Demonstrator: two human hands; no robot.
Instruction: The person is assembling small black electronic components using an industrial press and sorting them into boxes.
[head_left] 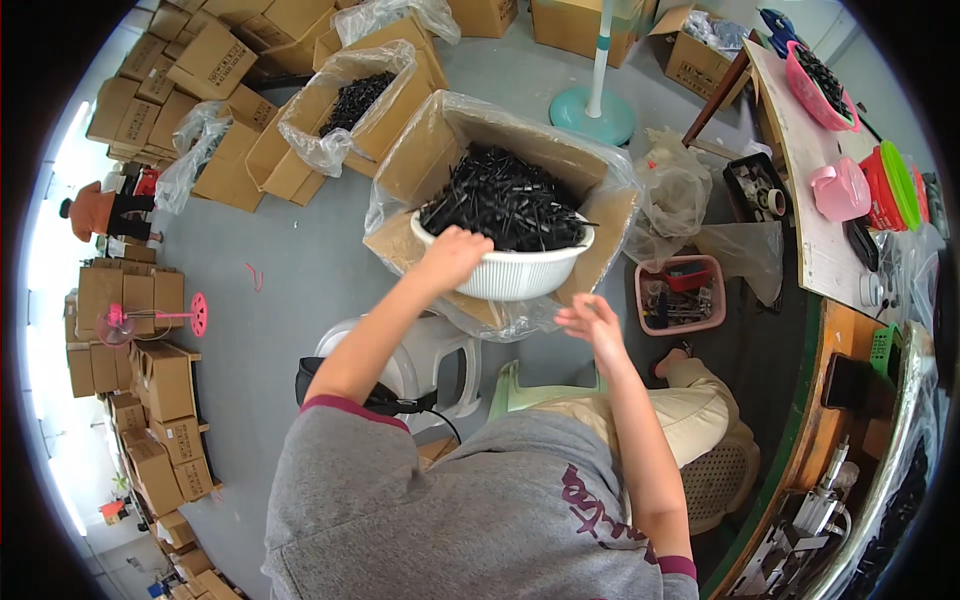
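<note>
A white ribbed plastic basin [515,276] rests on or in an open cardboard box [415,150] lined with clear plastic. Small black slender parts [505,200] are heaped in it above the rim; their exact kind is too small to tell. My left hand [456,258] is closed over the near left rim of the basin, the thumb side hidden. Just off the basin's near right side is my right hand [592,322], fingers apart and holding nothing.
A white plastic stool [440,350] stands before me, beside a pale green stool [520,390]. At right are a pink tool bin [682,318] and a worktable [790,150]. A teal stand base [592,112] sits beyond the box. Stacked cartons [160,400] line the left.
</note>
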